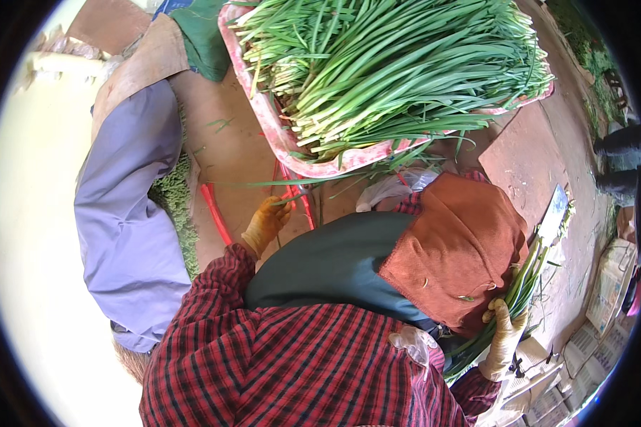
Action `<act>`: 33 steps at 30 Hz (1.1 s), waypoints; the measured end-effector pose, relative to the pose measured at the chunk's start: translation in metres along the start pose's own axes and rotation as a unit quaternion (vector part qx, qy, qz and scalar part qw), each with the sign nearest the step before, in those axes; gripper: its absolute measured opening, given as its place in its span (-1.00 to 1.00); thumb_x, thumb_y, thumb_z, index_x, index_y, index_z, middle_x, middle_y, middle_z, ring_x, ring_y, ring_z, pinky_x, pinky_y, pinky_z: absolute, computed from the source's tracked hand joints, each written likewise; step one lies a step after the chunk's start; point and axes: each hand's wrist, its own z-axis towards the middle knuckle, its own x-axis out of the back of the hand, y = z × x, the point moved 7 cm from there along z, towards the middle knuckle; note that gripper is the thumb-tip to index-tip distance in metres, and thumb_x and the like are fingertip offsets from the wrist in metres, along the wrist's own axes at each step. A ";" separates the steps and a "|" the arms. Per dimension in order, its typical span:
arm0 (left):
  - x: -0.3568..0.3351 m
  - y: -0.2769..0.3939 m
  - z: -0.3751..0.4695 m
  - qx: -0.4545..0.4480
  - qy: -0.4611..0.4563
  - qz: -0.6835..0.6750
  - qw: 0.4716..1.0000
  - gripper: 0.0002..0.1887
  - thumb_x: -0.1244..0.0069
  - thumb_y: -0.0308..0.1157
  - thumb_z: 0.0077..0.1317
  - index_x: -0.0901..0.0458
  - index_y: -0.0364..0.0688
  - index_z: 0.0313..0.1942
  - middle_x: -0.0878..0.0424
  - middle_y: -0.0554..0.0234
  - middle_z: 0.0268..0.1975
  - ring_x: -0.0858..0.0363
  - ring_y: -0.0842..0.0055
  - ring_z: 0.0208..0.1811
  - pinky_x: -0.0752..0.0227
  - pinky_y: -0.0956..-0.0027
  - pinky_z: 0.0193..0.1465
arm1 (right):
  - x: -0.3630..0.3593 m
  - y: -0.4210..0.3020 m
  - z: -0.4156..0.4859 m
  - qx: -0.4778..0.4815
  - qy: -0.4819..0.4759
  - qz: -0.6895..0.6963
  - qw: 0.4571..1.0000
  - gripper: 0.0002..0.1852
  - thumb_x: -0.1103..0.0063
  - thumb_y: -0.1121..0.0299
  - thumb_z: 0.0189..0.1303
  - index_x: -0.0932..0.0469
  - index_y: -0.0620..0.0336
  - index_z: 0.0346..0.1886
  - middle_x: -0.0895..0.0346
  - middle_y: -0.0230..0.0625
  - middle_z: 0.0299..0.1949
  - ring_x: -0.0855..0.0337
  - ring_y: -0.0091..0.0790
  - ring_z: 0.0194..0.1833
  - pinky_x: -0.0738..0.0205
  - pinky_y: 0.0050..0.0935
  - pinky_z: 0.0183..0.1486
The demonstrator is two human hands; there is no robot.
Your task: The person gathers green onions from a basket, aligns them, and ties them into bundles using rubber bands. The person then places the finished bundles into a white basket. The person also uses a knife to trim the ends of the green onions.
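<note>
My left hand [267, 223], in a stained yellow glove, is beside my knee with its fingers curled. A thin green leaf and red plastic strips [295, 200] are at its fingertips; whether it pinches any of them is unclear. Low on the right, my right hand [505, 326], in a pale glove, grips a bunch of garlic chives [523, 285]. The stem ends of this bunch lie near a broad knife blade [554, 211], whose handle is hidden. Ahead, a pink-and-white plastic tub [270, 125] is heaped with garlic chives [384, 80].
A rust-coloured cloth [454, 251] covers my right knee. To the left sits another person in lavender clothing [131, 224], beside green trimmings [175, 197]. Another red strip [215, 213] lies on the floor. Printed cartons [611, 285] and a person's dark legs [619, 160] are at the right.
</note>
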 end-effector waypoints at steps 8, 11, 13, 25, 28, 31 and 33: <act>0.000 0.014 -0.032 -0.032 0.026 -0.008 0.999 -0.81 -0.09 -0.24 0.39 -0.56 -0.08 -0.08 -0.63 0.28 -0.09 -0.61 0.43 -0.11 -0.49 0.36 -0.05 | -0.004 -0.002 0.002 0.038 -0.022 0.046 0.998 -0.50 -0.33 0.44 0.26 -0.44 0.22 0.26 -0.59 -0.35 -0.36 -0.53 -0.54 -0.49 -0.46 -0.57 -0.39; 0.023 0.023 -0.023 -0.024 0.032 0.090 0.995 -0.78 -0.05 -0.27 0.41 -0.57 -0.11 -0.01 -0.63 0.25 -0.10 -0.61 0.44 -0.14 -0.49 0.40 -0.09 | -0.005 -0.002 0.001 0.036 -0.020 0.045 0.998 -0.44 -0.33 0.44 0.27 -0.39 0.21 0.33 -0.58 -0.36 -0.37 -0.52 -0.56 -0.50 -0.46 -0.58 -0.40; 0.031 0.032 -0.013 -0.048 0.078 0.201 0.975 -0.72 -0.05 -0.29 0.40 -0.57 -0.14 0.06 -0.63 0.23 -0.08 -0.62 0.45 -0.14 -0.50 0.41 -0.08 | -0.004 -0.001 0.002 0.040 -0.020 0.039 0.998 -0.42 -0.33 0.44 0.27 -0.37 0.21 0.35 -0.58 -0.38 -0.37 -0.51 -0.57 -0.50 -0.46 -0.58 -0.39; 0.095 0.023 0.122 -0.036 0.050 0.605 0.794 -0.44 -0.19 -0.09 0.20 -0.63 -0.28 0.11 -0.68 0.00 0.07 -0.67 0.24 0.03 -0.53 0.28 0.03 | 0.010 0.006 0.001 0.009 0.022 -0.019 1.000 -0.67 -0.36 0.42 0.24 -0.51 0.20 0.04 -0.61 -0.35 -0.40 -0.55 -0.56 -0.53 -0.44 -0.59 -0.45; 0.044 0.040 0.075 -0.024 0.087 0.607 0.789 -0.47 -0.20 -0.16 0.21 -0.62 -0.30 0.11 -0.68 0.00 0.07 -0.65 0.35 0.06 -0.51 0.32 0.04 | 0.001 -0.001 -0.001 0.024 0.009 -0.040 0.999 -0.79 -0.32 0.38 0.29 -0.52 0.13 -0.07 -0.58 -0.39 -0.38 -0.51 -0.58 -0.51 -0.41 -0.61 -0.46; 0.092 0.079 0.041 -0.198 0.246 0.499 0.807 -0.54 -0.17 -0.30 0.26 -0.60 -0.32 0.13 -0.69 0.05 0.05 -0.64 0.39 0.08 -0.48 0.36 0.09 | -0.002 -0.007 -0.001 0.029 -0.004 -0.031 0.999 -0.68 -0.31 0.36 0.30 -0.51 0.17 0.06 -0.56 -0.41 -0.38 -0.49 -0.59 -0.51 -0.39 -0.61 -0.46; 0.086 0.115 0.008 -0.347 0.222 0.450 0.792 -0.63 -0.07 -0.44 0.39 -0.56 -0.29 0.18 -0.65 0.19 0.11 -0.57 0.47 0.13 -0.39 0.37 0.24 | -0.003 -0.006 -0.001 0.022 -0.003 -0.032 0.999 -0.53 -0.29 0.35 0.31 -0.43 0.21 0.25 -0.54 -0.43 -0.39 -0.46 -0.60 -0.53 -0.37 -0.61 -0.46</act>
